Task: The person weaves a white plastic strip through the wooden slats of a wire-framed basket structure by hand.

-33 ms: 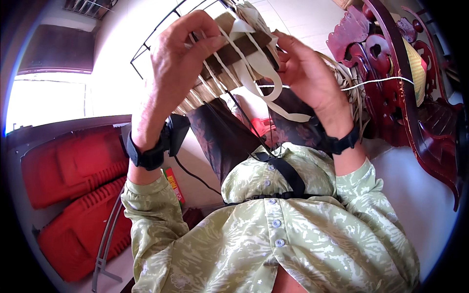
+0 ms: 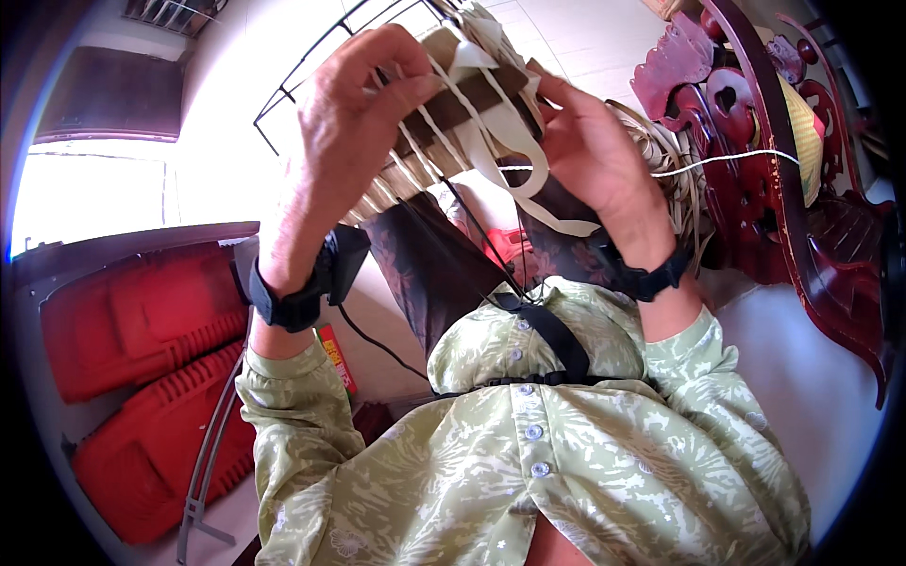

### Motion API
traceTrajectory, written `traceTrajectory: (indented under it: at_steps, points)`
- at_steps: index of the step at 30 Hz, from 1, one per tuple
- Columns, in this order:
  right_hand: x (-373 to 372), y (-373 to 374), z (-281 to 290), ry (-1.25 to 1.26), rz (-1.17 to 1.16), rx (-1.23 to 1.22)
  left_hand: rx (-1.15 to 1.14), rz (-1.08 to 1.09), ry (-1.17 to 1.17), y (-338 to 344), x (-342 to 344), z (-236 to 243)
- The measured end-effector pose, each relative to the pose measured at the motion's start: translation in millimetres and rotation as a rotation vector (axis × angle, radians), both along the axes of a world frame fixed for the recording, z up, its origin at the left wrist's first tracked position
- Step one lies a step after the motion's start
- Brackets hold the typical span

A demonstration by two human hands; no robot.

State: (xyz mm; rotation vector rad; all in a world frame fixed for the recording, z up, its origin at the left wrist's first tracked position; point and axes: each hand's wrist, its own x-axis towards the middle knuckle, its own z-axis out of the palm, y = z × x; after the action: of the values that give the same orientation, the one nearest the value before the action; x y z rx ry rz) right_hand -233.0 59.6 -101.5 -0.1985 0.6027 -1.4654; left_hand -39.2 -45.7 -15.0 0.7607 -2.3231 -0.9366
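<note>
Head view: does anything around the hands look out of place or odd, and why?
One mild oddity: the pale strip beside the right hand curls in a loose loop, while the white cords run nearly straight over the brown band. No spill shows.

Left hand [image 2: 363,99] at left of brown slat [image 2: 511,83], near white cords [image 2: 460,96]; right hand [image 2: 590,151] at slat's right end. Pale strip [image 2: 541,174] loops down between. Wire frame [image 2: 284,91] far left, carved chair [image 2: 788,217] right, two red items [image 2: 142,316] left.
</note>
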Motion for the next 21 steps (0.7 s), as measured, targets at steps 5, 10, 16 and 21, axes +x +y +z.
traceTrajectory:
  at_steps: [5, 10, 16, 21]
  points:
    - [15, -3, 1, -0.213, -0.023, -0.063, -0.352, 0.005, 0.06, 13, -3, 1]
    - [8, -7, -4, -0.157, 0.092, -0.174, -0.883, 0.174, -0.054, 19, 7, 7]
    - [5, -3, 3, -0.121, 0.096, -0.15, -0.763, 0.082, 0.296, 3, 12, 1]
    - [2, -4, 0, -0.153, 0.134, -0.204, -0.631, 0.26, 0.34, 4, 17, -4]
